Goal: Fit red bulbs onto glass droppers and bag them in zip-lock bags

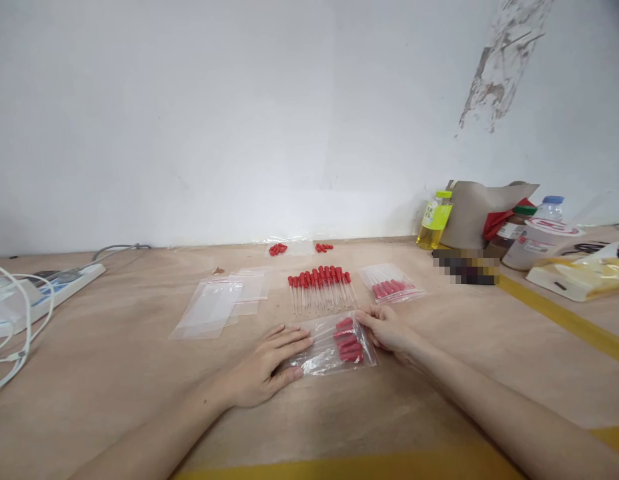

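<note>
A clear zip bag [319, 347] lies flat on the table in front of me, with several red-bulbed droppers [348, 343] inside, bulbs towards the right end. My left hand [272, 363] rests flat with spread fingers on the bag's left end. At the right edge, my right hand [384, 328] pinches the bag between thumb and fingers. Just beyond the bag, a row of loose droppers with red bulbs [319, 279] and thin clear stems lies side by side. A second filled zip bag [391, 283] is to their right, and flat zip bags [209, 307] overlap to their left.
Small red rubber bulbs [278, 249] lie by the wall, some on clear plastic. At the left is a white power strip [69, 293] with cables. A yellow-capped bottle [434, 220], a grey bag [472, 217], jars and a yellow-white packet [584, 273] stand at right.
</note>
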Demonstrator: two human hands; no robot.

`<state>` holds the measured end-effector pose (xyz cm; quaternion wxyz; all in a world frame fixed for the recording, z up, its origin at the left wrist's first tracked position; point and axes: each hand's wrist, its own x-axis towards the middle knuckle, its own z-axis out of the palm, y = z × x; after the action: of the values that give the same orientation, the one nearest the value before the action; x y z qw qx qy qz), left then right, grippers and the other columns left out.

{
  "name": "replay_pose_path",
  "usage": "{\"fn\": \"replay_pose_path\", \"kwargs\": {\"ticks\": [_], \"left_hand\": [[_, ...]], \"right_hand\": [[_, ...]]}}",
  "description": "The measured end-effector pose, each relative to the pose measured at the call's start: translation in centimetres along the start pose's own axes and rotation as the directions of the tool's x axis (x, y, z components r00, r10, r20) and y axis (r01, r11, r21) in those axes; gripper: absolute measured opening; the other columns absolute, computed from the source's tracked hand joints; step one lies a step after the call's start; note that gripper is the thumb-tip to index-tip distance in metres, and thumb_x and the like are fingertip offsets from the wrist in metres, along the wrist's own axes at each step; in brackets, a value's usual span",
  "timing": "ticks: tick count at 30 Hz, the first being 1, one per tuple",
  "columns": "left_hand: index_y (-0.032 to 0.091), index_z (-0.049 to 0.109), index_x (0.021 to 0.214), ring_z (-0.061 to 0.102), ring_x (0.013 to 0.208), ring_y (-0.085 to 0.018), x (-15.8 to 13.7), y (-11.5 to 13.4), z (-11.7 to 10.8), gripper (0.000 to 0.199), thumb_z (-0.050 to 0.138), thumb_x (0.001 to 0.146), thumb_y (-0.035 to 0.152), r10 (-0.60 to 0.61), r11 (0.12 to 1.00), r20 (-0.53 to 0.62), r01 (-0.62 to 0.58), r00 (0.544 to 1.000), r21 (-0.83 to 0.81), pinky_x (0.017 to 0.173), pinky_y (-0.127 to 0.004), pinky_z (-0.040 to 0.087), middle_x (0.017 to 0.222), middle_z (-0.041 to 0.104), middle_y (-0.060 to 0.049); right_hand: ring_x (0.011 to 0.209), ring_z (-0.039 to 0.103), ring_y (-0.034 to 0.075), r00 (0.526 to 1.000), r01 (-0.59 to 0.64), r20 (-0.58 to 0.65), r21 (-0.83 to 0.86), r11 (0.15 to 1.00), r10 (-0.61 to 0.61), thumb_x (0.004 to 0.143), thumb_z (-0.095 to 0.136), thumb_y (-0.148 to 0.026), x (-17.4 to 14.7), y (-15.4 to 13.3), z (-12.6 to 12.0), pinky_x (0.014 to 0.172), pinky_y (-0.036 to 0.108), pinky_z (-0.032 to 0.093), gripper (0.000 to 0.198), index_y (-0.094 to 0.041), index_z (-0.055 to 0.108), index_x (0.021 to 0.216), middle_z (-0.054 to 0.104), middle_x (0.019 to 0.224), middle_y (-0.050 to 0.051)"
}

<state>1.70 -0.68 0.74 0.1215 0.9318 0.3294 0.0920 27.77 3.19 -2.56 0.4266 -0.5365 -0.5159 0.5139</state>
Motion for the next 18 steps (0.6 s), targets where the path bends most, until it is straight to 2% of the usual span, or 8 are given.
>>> {"fn": "replay_pose_path", "kwargs": {"ticks": [3, 5, 7, 9, 11, 13, 18], "left_hand": [[0.030, 0.029, 0.133, 0.025, 0.128, -0.019, 0.0, 0.2, -0.2, 0.045, 0.035, 0.090, 0.041, -0.024, 1.000, -0.007, 0.024, 1.000, -0.008, 0.107, -0.041, 0.018, 0.138, 0.033, 0.001], [0.030, 0.031, 0.132, 0.025, 0.128, -0.019, 0.0, 0.3, -0.3, 0.045, 0.036, 0.089, 0.041, -0.034, 0.999, -0.004, 0.034, 0.999, -0.018, 0.107, -0.040, 0.020, 0.138, 0.034, 0.002], [0.030, 0.032, 0.132, 0.026, 0.128, -0.019, 0.0, 0.2, -0.3, 0.045, 0.037, 0.089, 0.041, -0.035, 0.999, -0.002, 0.035, 0.999, -0.029, 0.106, -0.040, 0.020, 0.137, 0.035, 0.001], [0.030, 0.033, 0.131, 0.027, 0.128, -0.019, 0.0, 0.1, -0.3, 0.044, 0.038, 0.089, 0.041, -0.033, 0.999, -0.009, 0.033, 0.999, -0.036, 0.106, -0.041, 0.021, 0.137, 0.035, 0.001], [0.030, 0.034, 0.131, 0.026, 0.128, -0.020, 0.0, 0.0, -0.2, 0.044, 0.038, 0.089, 0.041, -0.029, 0.999, -0.016, 0.029, 0.999, -0.042, 0.106, -0.041, 0.021, 0.136, 0.036, 0.001], [0.029, 0.034, 0.131, 0.027, 0.128, -0.019, -0.1, -0.1, -0.1, 0.044, 0.039, 0.089, 0.040, -0.027, 0.999, -0.022, 0.026, 0.999, -0.048, 0.106, -0.041, 0.021, 0.136, 0.038, 0.001], [0.028, 0.035, 0.131, 0.030, 0.126, -0.019, -0.3, -0.4, 0.1, 0.044, 0.040, 0.088, 0.038, -0.015, 0.998, -0.074, 0.011, 0.997, -0.056, 0.103, -0.038, 0.028, 0.138, 0.033, -0.001]], "right_hand": [[0.032, 0.030, 0.004, 0.991, 0.057, -0.119, 0.013, 0.998, -0.055, 0.067, 0.058, -0.043, 0.0, 0.2, 0.0, 0.034, 0.018, 0.022, 0.029, -0.019, 0.043, 0.063, 0.037, 0.040, -0.009], [0.032, 0.031, 0.005, 0.991, 0.023, -0.136, 0.026, 0.999, -0.020, 0.066, 0.060, -0.042, -0.2, -0.1, -0.1, 0.033, 0.018, 0.022, 0.029, -0.019, 0.043, 0.069, 0.039, 0.041, -0.010], [0.030, 0.028, 0.005, 0.996, -0.036, -0.082, 0.017, 0.999, 0.037, 0.063, 0.063, -0.042, -0.4, -0.5, -0.5, 0.031, 0.017, 0.017, 0.032, -0.019, 0.045, 0.076, 0.039, 0.039, -0.011], [0.029, 0.025, 0.004, 0.996, -0.066, 0.055, -0.020, 0.998, 0.067, 0.062, 0.065, -0.044, -0.7, -0.9, -1.0, 0.030, 0.017, 0.012, 0.035, -0.017, 0.049, 0.079, 0.038, 0.036, -0.011], [0.029, 0.022, 0.003, 0.973, -0.062, 0.219, -0.067, 0.996, 0.075, 0.061, 0.066, -0.046, -1.0, -1.3, -1.5, 0.030, 0.018, 0.008, 0.037, -0.014, 0.054, 0.075, 0.037, 0.035, -0.010], [0.030, 0.020, 0.002, 0.946, -0.046, 0.316, -0.091, 0.995, 0.072, 0.059, 0.067, -0.047, -1.3, -1.6, -1.8, 0.032, 0.019, 0.008, 0.037, -0.013, 0.054, 0.067, 0.038, 0.036, -0.010], [0.037, 0.030, 0.002, 0.963, 0.085, 0.257, -0.018, 0.996, -0.077, 0.059, 0.070, -0.044, -2.1, -2.6, -3.1, 0.035, 0.017, 0.019, 0.036, -0.015, 0.047, 0.061, 0.044, 0.045, -0.008]]}}
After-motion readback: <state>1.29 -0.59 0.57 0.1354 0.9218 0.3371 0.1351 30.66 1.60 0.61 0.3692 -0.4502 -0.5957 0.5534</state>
